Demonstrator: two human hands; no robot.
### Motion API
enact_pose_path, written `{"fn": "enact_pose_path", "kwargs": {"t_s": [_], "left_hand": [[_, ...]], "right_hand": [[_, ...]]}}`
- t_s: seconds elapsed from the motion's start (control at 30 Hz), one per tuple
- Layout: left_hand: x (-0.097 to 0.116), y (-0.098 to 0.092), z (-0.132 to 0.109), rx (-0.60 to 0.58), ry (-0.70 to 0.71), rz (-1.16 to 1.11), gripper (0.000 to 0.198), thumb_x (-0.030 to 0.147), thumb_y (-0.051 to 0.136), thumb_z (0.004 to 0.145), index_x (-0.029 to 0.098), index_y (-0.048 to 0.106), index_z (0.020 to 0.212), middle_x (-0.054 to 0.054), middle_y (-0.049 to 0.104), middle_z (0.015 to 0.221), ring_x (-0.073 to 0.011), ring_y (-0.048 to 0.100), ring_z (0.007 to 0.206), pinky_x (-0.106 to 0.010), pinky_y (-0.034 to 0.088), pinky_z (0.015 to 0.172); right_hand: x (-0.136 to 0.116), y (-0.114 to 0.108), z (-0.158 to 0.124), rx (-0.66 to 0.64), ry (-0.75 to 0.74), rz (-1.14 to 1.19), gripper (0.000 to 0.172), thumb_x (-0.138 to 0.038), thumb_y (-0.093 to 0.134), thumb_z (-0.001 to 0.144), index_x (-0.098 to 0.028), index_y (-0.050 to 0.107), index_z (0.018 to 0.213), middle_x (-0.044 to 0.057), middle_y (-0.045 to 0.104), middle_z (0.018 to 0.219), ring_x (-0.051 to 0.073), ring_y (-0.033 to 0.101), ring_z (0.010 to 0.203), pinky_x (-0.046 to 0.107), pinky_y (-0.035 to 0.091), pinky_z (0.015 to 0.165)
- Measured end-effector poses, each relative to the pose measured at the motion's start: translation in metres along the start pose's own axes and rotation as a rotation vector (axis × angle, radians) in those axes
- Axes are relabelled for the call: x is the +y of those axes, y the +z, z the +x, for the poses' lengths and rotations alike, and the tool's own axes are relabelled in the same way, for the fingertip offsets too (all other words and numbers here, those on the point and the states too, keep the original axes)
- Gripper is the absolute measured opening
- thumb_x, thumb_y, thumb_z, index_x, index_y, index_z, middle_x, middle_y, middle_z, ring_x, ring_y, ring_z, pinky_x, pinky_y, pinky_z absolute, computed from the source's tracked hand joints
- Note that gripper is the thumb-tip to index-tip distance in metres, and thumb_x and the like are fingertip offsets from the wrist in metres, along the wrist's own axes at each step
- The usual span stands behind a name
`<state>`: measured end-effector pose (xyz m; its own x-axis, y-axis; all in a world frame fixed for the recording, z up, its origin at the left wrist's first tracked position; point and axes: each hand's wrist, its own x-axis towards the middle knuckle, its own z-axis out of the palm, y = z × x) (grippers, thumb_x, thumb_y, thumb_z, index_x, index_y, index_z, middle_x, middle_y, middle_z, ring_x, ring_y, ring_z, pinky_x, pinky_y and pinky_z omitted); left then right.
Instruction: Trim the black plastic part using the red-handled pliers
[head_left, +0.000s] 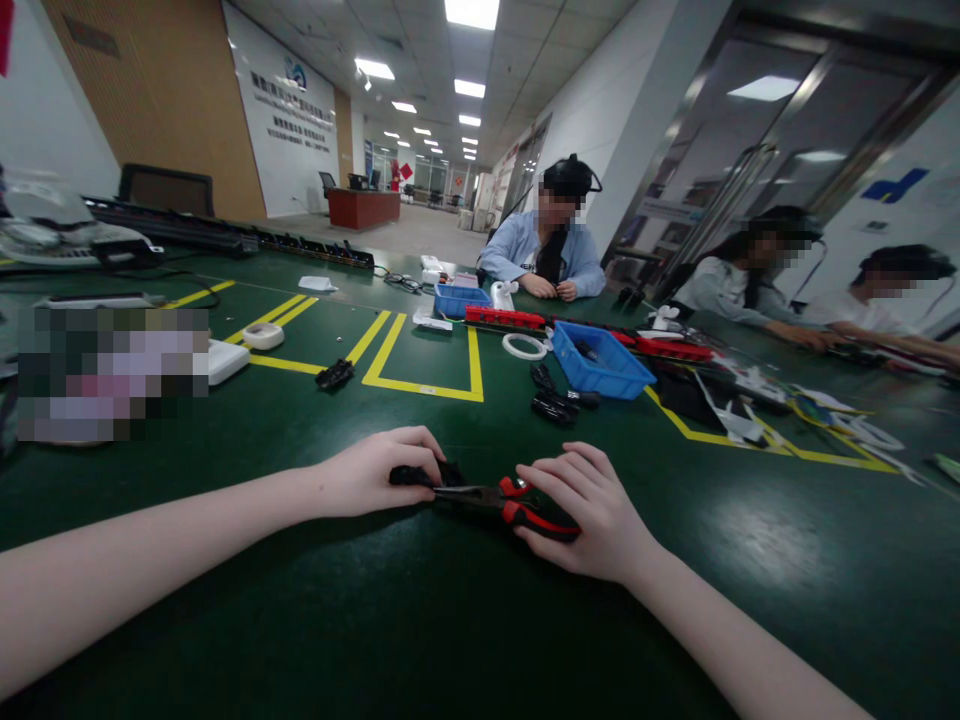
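My right hand (589,510) is closed around the red-and-black handles of a pair of needle-nose pliers (487,494). Their jaws point left, and the tips reach a small black part (411,476) in my left hand (386,472). The fingers of that hand are bent over the black part, pinching it just above the table. Whether the jaws grip it or only touch it I cannot tell. More of the black part shows beyond my left fingertips; the rest is hidden under them.
Ahead lie a black clump (334,374), a tape roll (264,336), black parts (553,402) and a blue bin (604,362). Yellow tape (424,390) marks the green table (480,640). A co-worker (551,240) sits opposite; others sit at the right.
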<state>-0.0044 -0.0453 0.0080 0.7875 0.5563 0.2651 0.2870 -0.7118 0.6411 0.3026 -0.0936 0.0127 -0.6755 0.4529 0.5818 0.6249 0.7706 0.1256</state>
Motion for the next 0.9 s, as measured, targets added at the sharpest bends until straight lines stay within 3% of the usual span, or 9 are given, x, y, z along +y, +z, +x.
{"fn": "enact_pose_path", "kwargs": {"t_s": [0.5, 0.9], "left_hand": [[-0.012, 0.002, 0.001, -0.036, -0.006, -0.005, 0.01, 0.021, 0.067, 0.088, 0.019, 0.068, 0.098, -0.007, 0.058, 0.118, -0.0215, 0.06, 0.107, -0.036, 0.051, 0.093], [-0.005, 0.001, 0.0, -0.018, -0.017, -0.004, 0.009, 0.019, 0.065, 0.089, 0.019, 0.067, 0.097, -0.006, 0.059, 0.117, -0.0207, 0.06, 0.106, -0.036, 0.051, 0.093]], "right_hand": [[0.001, 0.0, 0.0, 0.021, -0.007, -0.009, 0.046, -0.038, 0.07, 0.08, -0.017, 0.06, 0.119, 0.009, 0.072, 0.101, 0.022, 0.068, 0.09, 0.046, 0.043, 0.095], [0.003, 0.001, -0.001, 0.018, -0.01, -0.011, 0.047, -0.037, 0.071, 0.079, -0.016, 0.06, 0.119, 0.009, 0.072, 0.102, 0.023, 0.067, 0.091, 0.047, 0.042, 0.095]]}}
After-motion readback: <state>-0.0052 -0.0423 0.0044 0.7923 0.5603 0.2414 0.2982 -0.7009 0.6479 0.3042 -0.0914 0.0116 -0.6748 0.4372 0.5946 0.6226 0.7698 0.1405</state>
